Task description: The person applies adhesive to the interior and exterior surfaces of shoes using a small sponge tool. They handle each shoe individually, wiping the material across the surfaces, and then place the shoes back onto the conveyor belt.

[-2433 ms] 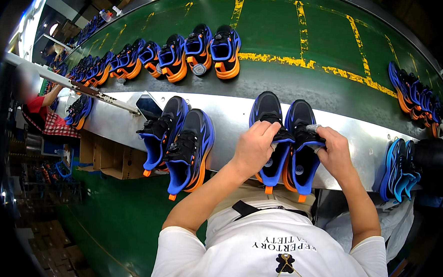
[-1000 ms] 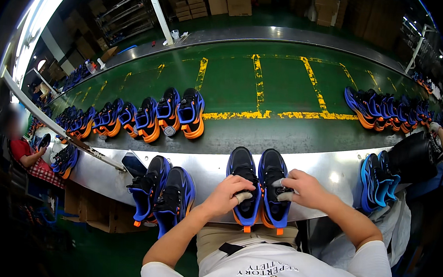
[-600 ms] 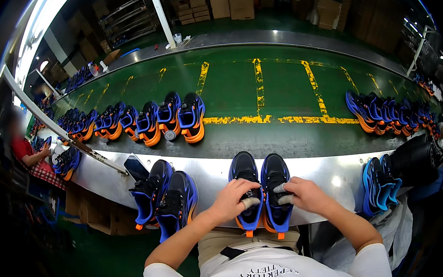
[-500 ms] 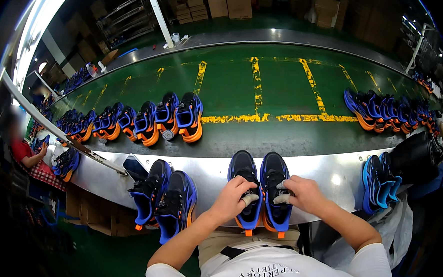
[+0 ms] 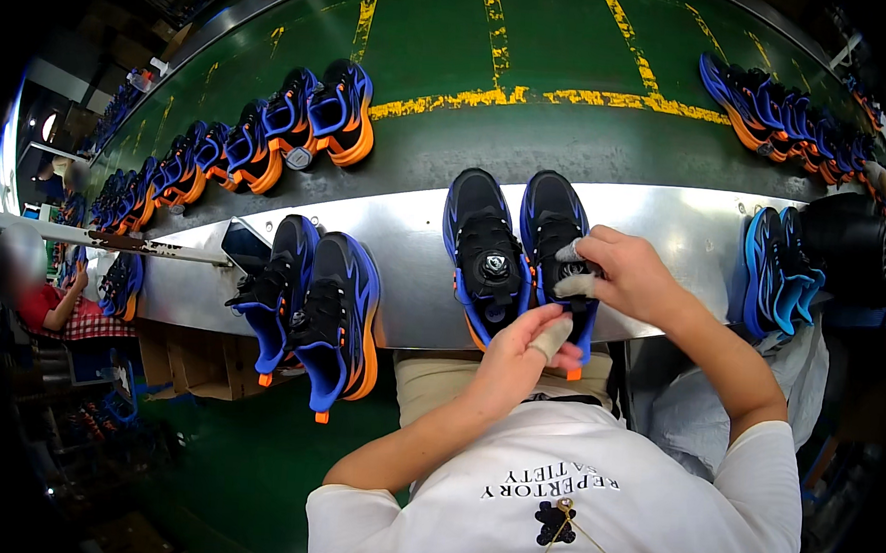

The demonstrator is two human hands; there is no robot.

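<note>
While under both hands (image 5: 602, 305), black-and-blue sneaker pair (image 5: 514, 250)

I note a pair of blue-black sneakers (image 5: 514, 250) with orange soles standing upright, side by side, toes away, at the desk's (image 5: 666, 223) near edge.

White short-sleeved shirt (image 5: 592, 495), taped fingers (image 5: 552, 335)

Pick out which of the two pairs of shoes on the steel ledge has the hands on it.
The pair straight in front of the person: the right hand grips its right shoe's tongue, unlike the untouched pair to the left.
</note>
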